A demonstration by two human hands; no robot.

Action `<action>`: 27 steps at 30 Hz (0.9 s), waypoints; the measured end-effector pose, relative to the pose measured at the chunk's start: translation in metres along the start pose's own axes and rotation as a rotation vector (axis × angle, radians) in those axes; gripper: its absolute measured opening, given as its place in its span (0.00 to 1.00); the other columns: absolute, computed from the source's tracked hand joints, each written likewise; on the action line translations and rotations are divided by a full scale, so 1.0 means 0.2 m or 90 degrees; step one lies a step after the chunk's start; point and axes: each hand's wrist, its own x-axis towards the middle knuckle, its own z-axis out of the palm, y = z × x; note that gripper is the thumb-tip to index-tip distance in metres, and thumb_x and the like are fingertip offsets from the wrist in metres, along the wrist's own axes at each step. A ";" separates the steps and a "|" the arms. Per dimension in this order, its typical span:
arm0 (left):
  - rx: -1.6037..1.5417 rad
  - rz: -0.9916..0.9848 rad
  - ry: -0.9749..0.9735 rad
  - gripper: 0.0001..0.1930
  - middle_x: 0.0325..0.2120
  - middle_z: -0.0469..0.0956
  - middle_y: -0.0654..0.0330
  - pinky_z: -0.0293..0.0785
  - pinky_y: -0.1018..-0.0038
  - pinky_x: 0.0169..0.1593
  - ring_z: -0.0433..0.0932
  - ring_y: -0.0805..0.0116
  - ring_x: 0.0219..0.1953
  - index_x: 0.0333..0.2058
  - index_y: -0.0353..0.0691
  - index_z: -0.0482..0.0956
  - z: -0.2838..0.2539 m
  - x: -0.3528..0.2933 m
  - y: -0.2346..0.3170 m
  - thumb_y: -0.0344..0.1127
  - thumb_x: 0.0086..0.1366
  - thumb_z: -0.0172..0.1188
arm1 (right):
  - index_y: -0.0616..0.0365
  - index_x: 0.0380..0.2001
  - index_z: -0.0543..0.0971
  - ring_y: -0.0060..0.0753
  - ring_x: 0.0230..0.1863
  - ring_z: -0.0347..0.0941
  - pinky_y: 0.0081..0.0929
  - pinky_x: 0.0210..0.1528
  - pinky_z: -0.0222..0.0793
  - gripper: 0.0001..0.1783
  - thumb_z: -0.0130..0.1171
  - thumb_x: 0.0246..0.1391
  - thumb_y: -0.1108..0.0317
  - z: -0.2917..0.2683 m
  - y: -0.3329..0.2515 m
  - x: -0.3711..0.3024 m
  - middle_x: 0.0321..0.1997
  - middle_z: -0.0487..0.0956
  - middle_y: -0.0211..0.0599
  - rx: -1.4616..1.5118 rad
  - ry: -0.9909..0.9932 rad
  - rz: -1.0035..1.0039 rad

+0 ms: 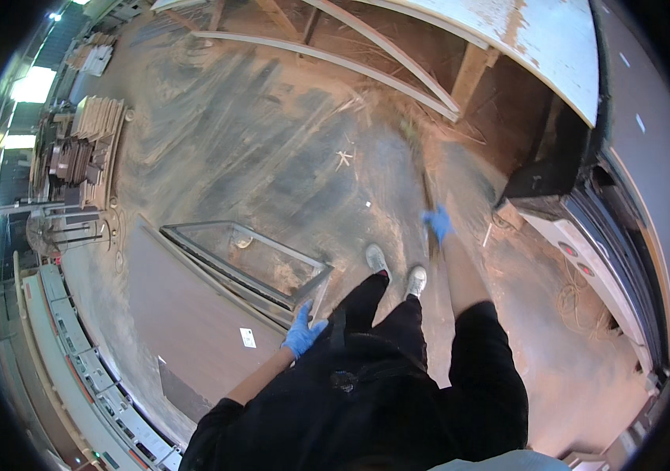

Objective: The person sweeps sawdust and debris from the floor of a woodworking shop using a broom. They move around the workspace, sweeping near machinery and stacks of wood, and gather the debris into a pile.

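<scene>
My right hand [438, 224], in a blue glove, is closed at the end of my outstretched arm. It grips a long thin broom [427, 177], whose greenish, blurred far end rests on the dusty floor. My left hand [302, 333], also in a blue glove, is beside my left thigh with its fingers apart. It is nearest the corner of a grey four-sided metal frame [229, 265]; whether it touches that corner I cannot tell. A large brown panel [193, 314] with a white label [248, 337] lies along the frame's left side.
A workbench [539, 39] with pale slats beneath fills the far right. Closer on the right is a machine [578, 251] with red buttons, and a coiled cable [574, 302] on the floor. Stacked boards [99, 129] and a long pale machine [87, 361] line the left.
</scene>
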 end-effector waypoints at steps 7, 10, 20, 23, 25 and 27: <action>-0.193 0.018 0.052 0.37 0.55 0.56 0.49 0.62 0.70 0.53 0.63 0.60 0.53 0.59 0.41 0.48 -0.04 0.00 0.01 0.36 0.55 0.60 | 0.56 0.58 0.57 0.29 0.26 0.69 0.27 0.27 0.69 0.40 0.58 0.38 0.73 0.16 -0.05 -0.08 0.30 0.73 0.39 0.066 -0.117 0.057; -0.225 0.018 0.062 0.37 0.56 0.55 0.49 0.61 0.71 0.54 0.61 0.60 0.55 0.59 0.40 0.47 -0.02 0.03 0.05 0.36 0.56 0.58 | 0.55 0.58 0.57 0.28 0.26 0.70 0.30 0.27 0.69 0.41 0.60 0.37 0.74 -0.02 0.14 -0.43 0.29 0.73 0.38 -0.050 -0.104 0.031; -0.274 0.062 0.090 0.34 0.56 0.55 0.51 0.55 0.71 0.57 0.57 0.62 0.57 0.59 0.38 0.48 -0.02 0.25 0.14 0.36 0.58 0.55 | 0.54 0.54 0.58 0.30 0.10 0.63 0.26 0.10 0.61 0.36 0.59 0.39 0.69 0.06 -0.12 -0.60 0.17 0.70 0.35 0.109 -0.295 0.307; -0.246 0.064 0.139 0.32 0.55 0.55 0.49 0.52 0.71 0.58 0.55 0.61 0.57 0.58 0.35 0.49 -0.03 0.34 0.15 0.37 0.59 0.54 | 0.52 0.22 0.71 0.23 0.13 0.63 0.21 0.11 0.59 0.06 0.57 0.41 0.66 0.09 -0.60 -0.53 0.16 0.69 0.29 0.171 -0.274 0.303; -0.263 0.036 0.108 0.33 0.55 0.55 0.49 0.52 0.71 0.59 0.55 0.61 0.57 0.58 0.35 0.49 -0.01 0.41 0.13 0.37 0.59 0.55 | 0.52 0.23 0.68 0.23 0.12 0.62 0.21 0.13 0.61 0.07 0.56 0.42 0.65 0.03 -0.59 -0.23 0.15 0.68 0.28 0.340 -0.359 0.295; -0.262 0.025 0.076 0.34 0.56 0.55 0.49 0.52 0.71 0.59 0.55 0.60 0.58 0.58 0.36 0.48 0.02 0.47 0.21 0.37 0.58 0.55 | 0.54 0.31 0.70 0.26 0.18 0.66 0.23 0.21 0.66 0.11 0.56 0.41 0.66 0.08 -0.60 -0.02 0.20 0.71 0.31 0.389 -0.299 0.238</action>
